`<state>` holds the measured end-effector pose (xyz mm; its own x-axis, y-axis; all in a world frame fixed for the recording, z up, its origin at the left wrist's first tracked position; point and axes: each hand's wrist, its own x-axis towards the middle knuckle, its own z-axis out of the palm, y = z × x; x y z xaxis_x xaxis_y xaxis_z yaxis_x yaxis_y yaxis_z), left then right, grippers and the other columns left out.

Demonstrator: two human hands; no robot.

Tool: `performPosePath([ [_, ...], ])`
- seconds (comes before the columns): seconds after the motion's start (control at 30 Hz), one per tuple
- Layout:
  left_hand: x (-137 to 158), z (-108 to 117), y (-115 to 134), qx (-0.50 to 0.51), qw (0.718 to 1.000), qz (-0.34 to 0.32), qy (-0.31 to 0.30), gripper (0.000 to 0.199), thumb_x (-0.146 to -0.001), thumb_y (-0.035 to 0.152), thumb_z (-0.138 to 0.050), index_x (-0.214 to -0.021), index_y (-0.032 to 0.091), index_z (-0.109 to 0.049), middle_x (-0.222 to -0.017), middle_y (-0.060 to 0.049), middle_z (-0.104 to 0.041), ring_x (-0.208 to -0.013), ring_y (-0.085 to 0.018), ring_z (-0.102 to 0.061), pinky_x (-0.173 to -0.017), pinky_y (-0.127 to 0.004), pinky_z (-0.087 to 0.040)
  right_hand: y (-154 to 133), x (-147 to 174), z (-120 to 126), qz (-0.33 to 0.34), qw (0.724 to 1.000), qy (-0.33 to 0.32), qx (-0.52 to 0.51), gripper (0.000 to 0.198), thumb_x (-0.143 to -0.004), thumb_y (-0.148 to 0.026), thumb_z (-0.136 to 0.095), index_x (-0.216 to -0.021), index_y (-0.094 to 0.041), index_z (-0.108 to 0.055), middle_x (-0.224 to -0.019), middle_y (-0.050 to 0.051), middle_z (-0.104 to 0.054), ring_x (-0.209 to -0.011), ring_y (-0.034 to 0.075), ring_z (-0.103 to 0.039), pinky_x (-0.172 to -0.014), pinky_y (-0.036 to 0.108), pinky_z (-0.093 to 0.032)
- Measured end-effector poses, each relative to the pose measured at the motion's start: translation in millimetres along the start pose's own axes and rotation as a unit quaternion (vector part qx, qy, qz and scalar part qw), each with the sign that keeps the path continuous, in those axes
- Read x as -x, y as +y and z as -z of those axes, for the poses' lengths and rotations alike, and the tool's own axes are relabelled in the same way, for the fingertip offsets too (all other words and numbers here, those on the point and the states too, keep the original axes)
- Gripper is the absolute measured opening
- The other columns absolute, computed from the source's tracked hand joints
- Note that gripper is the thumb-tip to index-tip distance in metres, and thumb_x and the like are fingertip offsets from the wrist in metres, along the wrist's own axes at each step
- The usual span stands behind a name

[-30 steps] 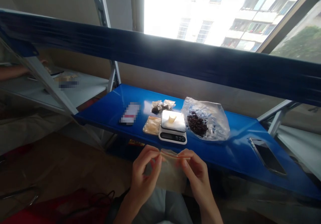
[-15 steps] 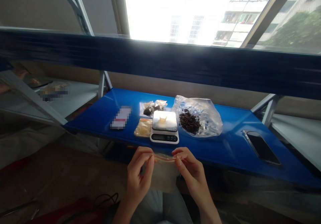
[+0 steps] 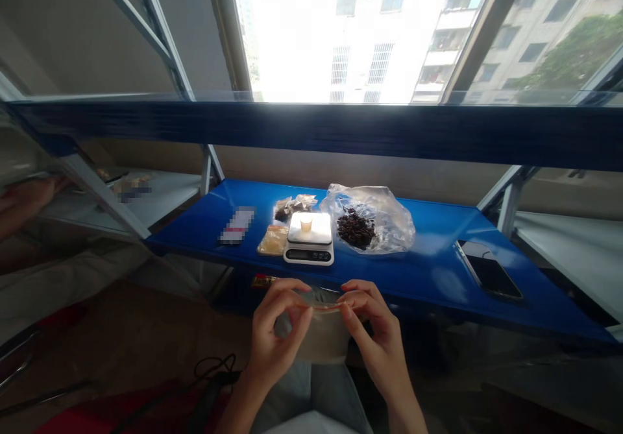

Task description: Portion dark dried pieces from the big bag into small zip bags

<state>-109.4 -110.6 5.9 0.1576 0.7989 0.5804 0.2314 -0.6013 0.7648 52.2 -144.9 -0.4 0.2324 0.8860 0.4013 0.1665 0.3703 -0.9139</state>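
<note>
Pinching a plastic bag [image 3: 328, 343] by its rim, my left hand [image 3: 268, 337] and right hand [image 3: 379, 331] have thumbs closed toward fingertips. I judge the grip made, the bag unfilled; whether its mouth is parted I can't tell. It hangs between the hands, below the fingertips; beyond stands the scale [image 3: 318, 231].

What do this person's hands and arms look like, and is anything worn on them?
The left hand and right hand are bare, with no gloves or rings visible. The forearms in view show no sleeves, watch, cables or markings.
</note>
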Motion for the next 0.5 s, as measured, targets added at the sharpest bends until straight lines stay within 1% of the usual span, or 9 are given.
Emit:
performPosePath([
  [0.13, 13.6, 1.8, 13.2, 0.029, 0.999, 0.018, -0.005, 0.02, -0.087, 0.023, -0.055, -0.068, 0.017, -0.06, -0.088, -0.008, -0.063, -0.084, -0.019, -0.061, -0.068, -0.025, -0.048, -6.0, 13.2, 0.9, 0.034, 0.999, -0.012, -0.006, 0.012, -0.085, -0.029, -0.061, -0.076, -0.021, -0.062, -0.091, 0.008, -0.059, -0.095, 0.023, -0.057, -0.069, 0.028, -0.046],
  [0.2, 22.6, 4.8, 21.8, 0.03, 0.999, 0.019, -0.002, 0.021, -0.087, 0.023, -0.056, -0.066, 0.017, -0.059, -0.087, -0.008, -0.063, -0.083, -0.018, -0.061, -0.07, -0.026, -0.048, -7.9, 20.8, 0.4, 0.036, 0.998, -0.029, -0.031, 0.011, -0.083, -0.031, -0.064, -0.078, -0.021, -0.06, -0.093, 0.007, -0.058, -0.097, 0.023, -0.056, -0.068, 0.027, -0.046],
  [0.27, 32.9, 8.0, 29.8, 0.027, 0.999, 0.019, 0.003, 0.022, -0.087, 0.022, -0.056, -0.066, 0.017, -0.06, -0.087, -0.007, -0.062, -0.078, -0.017, -0.06, -0.069, -0.026, -0.047, -10.0, 27.9, -0.7, 0.029, 0.996, -0.05, -0.061, 0.012, -0.083, -0.031, -0.064, -0.078, -0.022, -0.059, -0.092, 0.006, -0.058, -0.099, 0.023, -0.055, -0.069, 0.027, -0.046],
  [0.4, 51.8, 10.8, 38.8, 0.008, 1.0, -0.001, 0.002, 0.021, -0.085, 0.021, -0.058, -0.065, 0.017, -0.061, -0.086, -0.007, -0.063, -0.072, -0.015, -0.06, -0.066, -0.026, -0.047, -15.2, 40.3, -2.4, 0.021, 0.992, -0.087, -0.086, 0.014, -0.084, -0.032, -0.063, -0.076, -0.021, -0.059, -0.092, 0.007, -0.058, -0.101, 0.023, -0.055, -0.077, 0.029, -0.047],
  [0.5, 59.5, 8.3, 40.4, -0.006, 1.0, -0.026, 0.01, 0.02, -0.084, 0.022, -0.06, -0.065, 0.018, -0.063, -0.084, -0.007, -0.065, -0.072, -0.016, -0.061, -0.064, -0.025, -0.048, -15.3, 49.6, -1.2, 0.018, 0.992, -0.094, -0.085, 0.018, -0.084, -0.035, -0.063, -0.073, -0.021, -0.06, -0.091, 0.007, -0.059, -0.098, 0.023, -0.056, -0.079, 0.03, -0.046],
])
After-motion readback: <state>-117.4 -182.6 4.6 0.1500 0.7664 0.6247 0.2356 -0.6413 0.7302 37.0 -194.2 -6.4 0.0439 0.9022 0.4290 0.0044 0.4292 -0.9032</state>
